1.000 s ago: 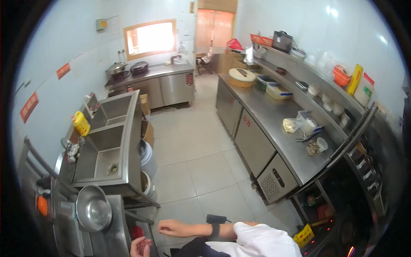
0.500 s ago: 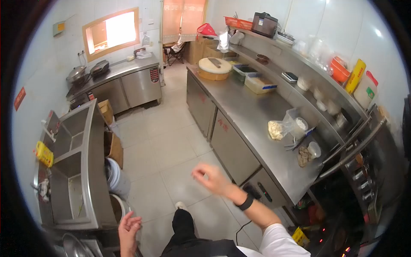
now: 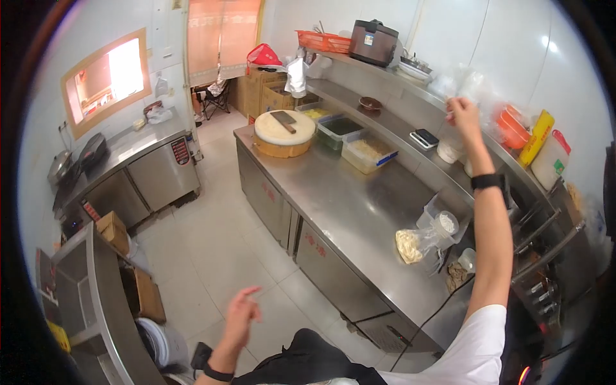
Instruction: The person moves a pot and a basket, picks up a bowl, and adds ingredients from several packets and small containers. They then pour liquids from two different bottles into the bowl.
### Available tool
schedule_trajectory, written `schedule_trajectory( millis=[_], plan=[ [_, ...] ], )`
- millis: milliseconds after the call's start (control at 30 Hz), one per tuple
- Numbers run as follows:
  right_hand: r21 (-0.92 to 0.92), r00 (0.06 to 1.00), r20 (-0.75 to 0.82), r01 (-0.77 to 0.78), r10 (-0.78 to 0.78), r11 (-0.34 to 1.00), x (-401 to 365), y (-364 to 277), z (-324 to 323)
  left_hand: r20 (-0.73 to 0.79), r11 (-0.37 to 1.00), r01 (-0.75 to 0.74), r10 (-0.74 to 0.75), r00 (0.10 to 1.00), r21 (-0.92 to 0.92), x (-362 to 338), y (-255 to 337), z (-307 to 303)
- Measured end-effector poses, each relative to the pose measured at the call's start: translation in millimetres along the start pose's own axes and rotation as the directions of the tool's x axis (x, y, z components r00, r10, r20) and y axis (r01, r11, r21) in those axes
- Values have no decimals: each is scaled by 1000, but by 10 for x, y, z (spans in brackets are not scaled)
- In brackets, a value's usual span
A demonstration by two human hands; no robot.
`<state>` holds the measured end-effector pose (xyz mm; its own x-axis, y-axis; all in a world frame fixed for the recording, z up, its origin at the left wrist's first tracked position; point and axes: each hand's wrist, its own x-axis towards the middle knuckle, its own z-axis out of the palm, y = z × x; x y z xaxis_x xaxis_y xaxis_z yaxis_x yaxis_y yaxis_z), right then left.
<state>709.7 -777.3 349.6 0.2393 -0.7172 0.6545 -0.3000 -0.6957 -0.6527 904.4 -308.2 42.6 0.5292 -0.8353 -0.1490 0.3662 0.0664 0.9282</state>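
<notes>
My right hand (image 3: 464, 117) is raised at the upper wall shelf, its fingers curled together. What they hold, if anything, I cannot make out. Clear plastic bags (image 3: 475, 83) lie on the shelf just behind it. Below on the lower shelf are a small scale (image 3: 424, 138) and a white container (image 3: 449, 151). My left hand (image 3: 240, 316) hangs low over the floor, fingers loosely apart and holding nothing. On the steel counter (image 3: 346, 212), under my right arm, sit a bag of pale yellow food (image 3: 409, 246), a clear tub (image 3: 446, 223) and a brown cloth (image 3: 456, 276).
A cleaver (image 3: 283, 122) lies on a round chopping board (image 3: 269, 131) at the counter's far end, near food bins (image 3: 369, 154). A rice cooker (image 3: 373, 42) and orange basket (image 3: 324, 42) stand on the upper shelf. A black cord (image 3: 427, 321) crosses the counter's front edge.
My right hand has risen from above the floor to the upper shelf. The left hand has moved up and right. The view has turned right and come nearer the counter.
</notes>
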Motion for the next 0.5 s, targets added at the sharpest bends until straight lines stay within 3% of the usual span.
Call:
schedule_trajectory(
  millis=[100, 200, 333, 400, 500],
  plan=[
    [104, 991, -120, -55, 67, 993, 840, 586, 2, 171, 985, 163, -170, 971, 53, 716, -200, 384],
    [252, 968, -190, -115, 165, 961, 1755, 1130, 304, 212, 958, 278, -286, 934, 69, 1783, -331, 371],
    [285, 953, -225, -136, 204, 949, 2846, 1924, 788, -65, 930, 366, -365, 929, 8, 2888, -329, 105],
    [340, 917, -180, -282, 357, 897, 3418, 2390, 979, -104, 930, 369, -367, 925, 1, 3301, -81, 185],
    [390, 857, -234, -350, 459, 852, 3990, 2805, 1253, -134, 932, 360, -350, 927, 54, 3852, 247, 292]
  ],
)
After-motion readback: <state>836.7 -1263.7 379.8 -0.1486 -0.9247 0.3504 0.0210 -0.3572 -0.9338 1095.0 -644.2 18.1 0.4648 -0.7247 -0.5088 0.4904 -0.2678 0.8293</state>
